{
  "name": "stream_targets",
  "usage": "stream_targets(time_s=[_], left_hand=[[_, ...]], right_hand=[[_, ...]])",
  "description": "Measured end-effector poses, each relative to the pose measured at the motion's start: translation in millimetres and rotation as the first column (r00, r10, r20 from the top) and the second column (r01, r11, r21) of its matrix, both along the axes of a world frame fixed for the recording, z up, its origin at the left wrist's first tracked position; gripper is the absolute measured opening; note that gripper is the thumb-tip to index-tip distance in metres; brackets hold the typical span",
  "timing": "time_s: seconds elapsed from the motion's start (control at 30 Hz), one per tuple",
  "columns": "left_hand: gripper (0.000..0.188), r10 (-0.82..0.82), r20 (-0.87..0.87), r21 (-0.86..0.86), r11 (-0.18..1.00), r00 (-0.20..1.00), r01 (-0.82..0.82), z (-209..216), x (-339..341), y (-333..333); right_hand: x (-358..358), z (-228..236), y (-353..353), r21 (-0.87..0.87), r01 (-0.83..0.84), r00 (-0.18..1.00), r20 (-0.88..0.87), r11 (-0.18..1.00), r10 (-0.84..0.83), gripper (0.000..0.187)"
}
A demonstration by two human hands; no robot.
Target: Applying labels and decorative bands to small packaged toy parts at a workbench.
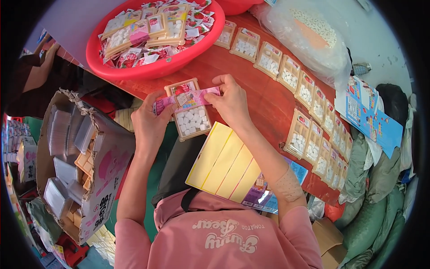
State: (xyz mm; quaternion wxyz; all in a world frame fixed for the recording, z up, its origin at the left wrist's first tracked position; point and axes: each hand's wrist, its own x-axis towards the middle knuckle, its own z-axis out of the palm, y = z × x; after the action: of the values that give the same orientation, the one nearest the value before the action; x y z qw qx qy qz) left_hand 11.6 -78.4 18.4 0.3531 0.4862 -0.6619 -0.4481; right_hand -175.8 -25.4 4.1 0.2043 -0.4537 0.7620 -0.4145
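Note:
Both my hands work on a small tan plastic candy tray near the table's front edge. White candies fill its near compartment, and a small strawberry-printed packet lies in the far one. A pink printed label strip stretches across the tray's middle. My left hand pinches the strip's left end with thumb and fingers. Its right end is pinched by my right hand. The strip looks laid over the tray; whether it is stuck down I cannot tell. A pale yellow label sheet lies across my lap, below the tray.
Several filled trays stand in rows along the red table. A red basin holds packets and wrapped trays at the far left. White candies fill a clear bag at the back right. A carton of plastic trays and lids stands left.

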Motion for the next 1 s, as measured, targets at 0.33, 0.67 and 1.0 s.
stream_targets(time_s=[0.33,0.67,1.0], left_hand=[[0.019,0.077,-0.233,0.318,0.948,0.969,0.001,-32,32,9],[0.003,0.25,-0.646,0.633,0.703,0.721,0.324,-59,39,15],[0.018,0.308,-0.676,0.625,0.721,0.669,0.3,-55,28,19]], right_hand=[[8,4,-8,0.079,-0.081,0.993,-0.082,0.994,0.087,0.037],[22,4,-15,0.084,-0.162,0.973,-0.151,0.983,0.174,0.033],[18,-1,-15,0.076,-0.177,0.978,-0.102,0.981,0.184,0.032]])
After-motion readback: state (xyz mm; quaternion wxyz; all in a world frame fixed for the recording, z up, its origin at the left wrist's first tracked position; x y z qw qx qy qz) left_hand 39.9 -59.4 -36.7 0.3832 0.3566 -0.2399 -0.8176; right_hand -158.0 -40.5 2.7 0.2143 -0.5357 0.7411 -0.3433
